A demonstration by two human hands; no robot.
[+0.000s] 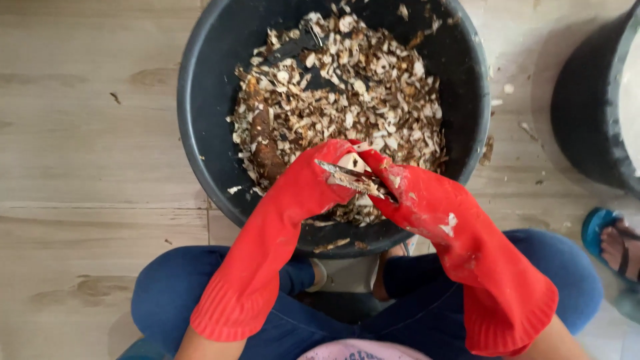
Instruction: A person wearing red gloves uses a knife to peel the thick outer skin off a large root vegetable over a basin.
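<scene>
Over the dark round basin (200, 100) on the wood-look floor (80, 133), I'm sitting with my knees spread in blue trousers (167, 300) so the basin is tucked right between them and every scrap is dropping inside. Starting from the left, my left hand (313, 183), in a long red rubber glove, is closing around a pale, half-peeled root (349, 162), holding it up above the peelings so the blade has something firm to work against. Next to it, my right hand (417, 200), gloved in red too and flecked with white bits, is gripping a knife (350, 177) whose blade is lying flat across the root, edge pointing away from my body. The two hands are meeting right over the near rim, touching at the root. Behind them, the heap of brown and white peelings (347, 87) is filling the basin, with an unpeeled brown root (263, 143) lying at its left side. Further right, a second dark tub (593, 113) is standing well apart, holding something white, and another person's foot in a blue sandal (610, 243) is resting near it. I'm seeing no packages, labels or signs anywhere here.
</scene>
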